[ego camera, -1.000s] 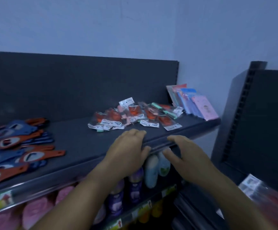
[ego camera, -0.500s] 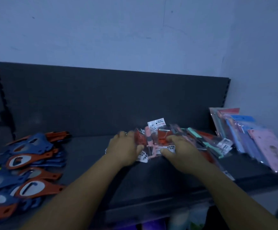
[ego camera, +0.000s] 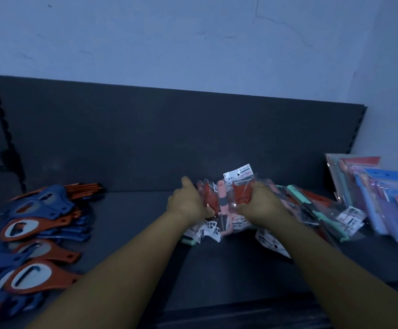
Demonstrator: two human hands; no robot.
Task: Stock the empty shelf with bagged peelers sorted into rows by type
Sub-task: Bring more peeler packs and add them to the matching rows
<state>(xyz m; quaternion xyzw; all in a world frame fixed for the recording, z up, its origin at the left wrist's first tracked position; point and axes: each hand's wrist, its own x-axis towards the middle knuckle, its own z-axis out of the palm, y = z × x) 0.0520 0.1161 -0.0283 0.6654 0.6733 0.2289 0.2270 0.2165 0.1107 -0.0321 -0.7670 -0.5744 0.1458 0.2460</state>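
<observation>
A bunch of clear-bagged peelers [ego camera: 224, 203], red and pink with white labels, is pressed between both hands above the dark shelf [ego camera: 217, 264]. My left hand [ego camera: 187, 203] grips the bunch's left side. On its right side is my right hand [ego camera: 262, 204], fingers wrapped over the bags. More bagged peelers [ego camera: 312, 210], some with mint-green handles, lie spread on the shelf just right of my right hand. The bags under my palms are hidden.
A heap of blue and orange bottle openers [ego camera: 27, 236] covers the shelf's left part. Flat pastel packets [ego camera: 380, 200] lean in a row at the far right. The dark back panel [ego camera: 169, 138] rises behind; the shelf's front edge [ego camera: 217, 312] is near me.
My hands left the shelf's front edge, reached in to the bagged peelers and closed on them from both sides, bunching and lifting them. The view has risen and moved closer.
</observation>
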